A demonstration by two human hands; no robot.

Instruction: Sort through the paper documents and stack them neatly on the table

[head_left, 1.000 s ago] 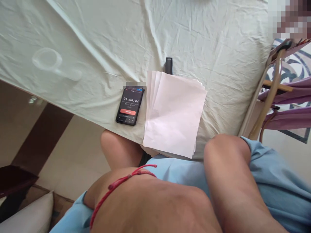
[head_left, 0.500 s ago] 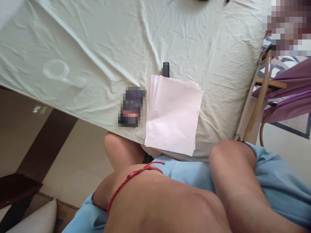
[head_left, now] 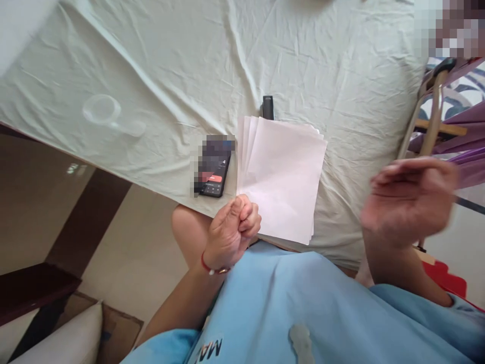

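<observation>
The paper sheets [head_left: 288, 172] in the middle of the frame look smooth and matt. The tablecloth [head_left: 322, 65] below them is a thin cloth, matt and full of wrinkles. The phone [head_left: 215, 186] has a glossy screen. At left, the ring [head_left: 87, 112] seems to be clear, smooth plastic. At right, the curved tube [head_left: 434, 114] looks like metal with slight shine. The shirt [head_left: 265, 303] is soft matt cloth, and the floor [head_left: 151, 222] looks smooth and somewhat glossy.

Soft light; blurry right hand [head_left: 411, 202]
</observation>
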